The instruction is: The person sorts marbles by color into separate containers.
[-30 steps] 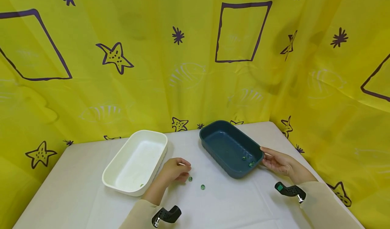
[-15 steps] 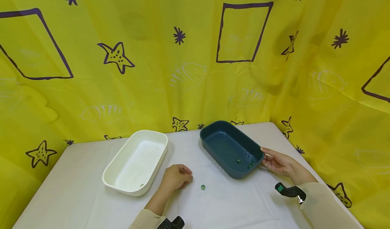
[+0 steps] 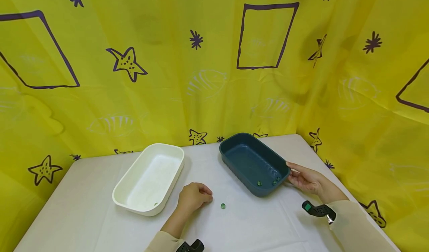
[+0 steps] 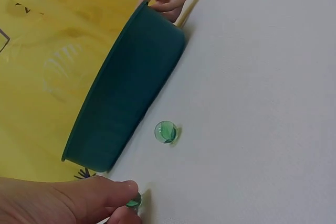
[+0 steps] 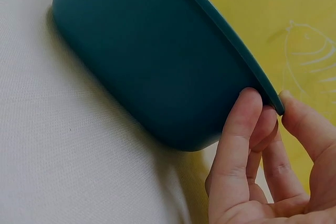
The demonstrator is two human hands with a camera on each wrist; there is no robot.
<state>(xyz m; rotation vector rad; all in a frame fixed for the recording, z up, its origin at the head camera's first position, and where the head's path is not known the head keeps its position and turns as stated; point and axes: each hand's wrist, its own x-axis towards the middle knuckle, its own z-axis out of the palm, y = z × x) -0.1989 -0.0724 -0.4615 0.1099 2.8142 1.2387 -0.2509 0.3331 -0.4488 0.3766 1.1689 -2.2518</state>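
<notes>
My left hand [image 3: 195, 198] is low over the white cloth between the two basins. Its thumb and fingertips pinch a green glass marble [image 4: 135, 201], which the hand hides in the head view. A second green marble [image 3: 223, 206] lies on the cloth just to the right of those fingertips. With thumb and fingers, my right hand [image 3: 306, 179] grips the near right corner rim of a dark teal plastic basin [image 5: 136, 61]. Several green marbles [image 3: 259, 183] rest in that basin's near end.
To the left stands a white basin [image 3: 164, 177] with a small green marble [image 3: 156, 204] partly seen at its near end. A yellow patterned curtain [image 3: 161, 95] rises behind the table [image 3: 80, 192] and along its right side.
My left hand has come down onto the nearer marble and taken hold of it. Marbles inside the teal basin have rolled a little; the right hand keeps its grip.
</notes>
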